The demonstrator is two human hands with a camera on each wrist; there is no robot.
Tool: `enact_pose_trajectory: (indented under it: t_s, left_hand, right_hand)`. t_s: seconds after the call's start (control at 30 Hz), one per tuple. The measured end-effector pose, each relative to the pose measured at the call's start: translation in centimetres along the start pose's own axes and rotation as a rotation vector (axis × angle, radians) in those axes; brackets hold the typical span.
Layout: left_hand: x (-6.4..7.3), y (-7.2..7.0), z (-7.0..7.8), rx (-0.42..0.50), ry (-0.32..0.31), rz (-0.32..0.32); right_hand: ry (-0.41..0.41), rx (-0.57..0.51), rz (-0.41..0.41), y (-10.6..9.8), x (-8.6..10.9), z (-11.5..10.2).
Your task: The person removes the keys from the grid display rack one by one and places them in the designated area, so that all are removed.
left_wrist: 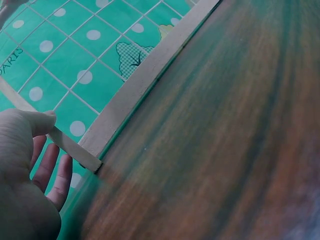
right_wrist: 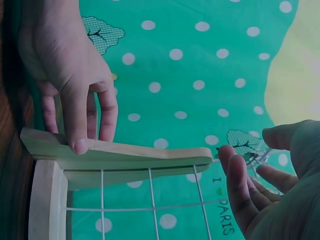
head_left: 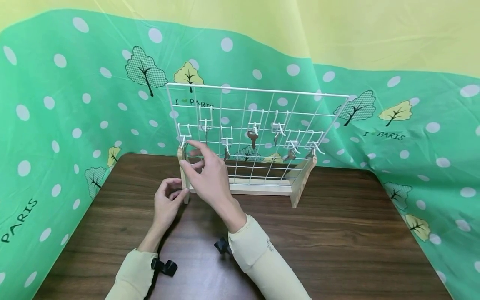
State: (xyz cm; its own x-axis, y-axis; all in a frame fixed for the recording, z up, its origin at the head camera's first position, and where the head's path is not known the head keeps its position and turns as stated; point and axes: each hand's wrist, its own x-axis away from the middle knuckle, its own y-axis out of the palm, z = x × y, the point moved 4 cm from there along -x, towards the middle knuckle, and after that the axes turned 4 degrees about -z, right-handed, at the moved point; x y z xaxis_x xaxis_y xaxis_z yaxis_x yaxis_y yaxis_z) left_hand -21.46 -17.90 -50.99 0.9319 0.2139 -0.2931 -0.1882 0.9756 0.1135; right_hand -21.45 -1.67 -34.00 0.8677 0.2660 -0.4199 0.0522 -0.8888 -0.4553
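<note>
A white wire grid rack (head_left: 258, 89) stands upright on a wooden base, with white hooks (head_left: 255, 127) clipped across it. Several hooks carry keys, among them a brown key (head_left: 253, 138) near the middle. My left hand (head_left: 167, 204) holds the wooden left side panel (right_wrist: 150, 152) low down, thumb on its front edge and fingers behind. My right hand (head_left: 211, 175) is raised at the top of that panel beside the leftmost hook (head_left: 183, 139). Its fingers are spread loosely around the hook (right_wrist: 255, 157), and I see nothing pinched between them.
The rack's right side panel (head_left: 304, 179) and bottom bar (head_left: 258, 189) rest on a dark wood table (head_left: 337, 241). Behind hangs a green and yellow cloth (head_left: 75, 83) with dots and trees. Black straps with small devices (head_left: 165, 266) sit at the cuffs.
</note>
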Motion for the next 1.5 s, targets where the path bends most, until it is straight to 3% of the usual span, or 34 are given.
enact_pose_trajectory:
  t_s: [0.83, 1.5]
  left_hand:
    - [-0.1, -0.1, 0.0, -0.012, 0.000, -0.014]
    - [0.0, -0.1, 0.1, -0.042, -0.003, 0.001]
  right_hand:
    - [-0.006, -0.043, 0.080, 0.9, -1.4, 0.1]
    - [0.037, -0.296, 0.097, 0.7, -0.8, -0.4]
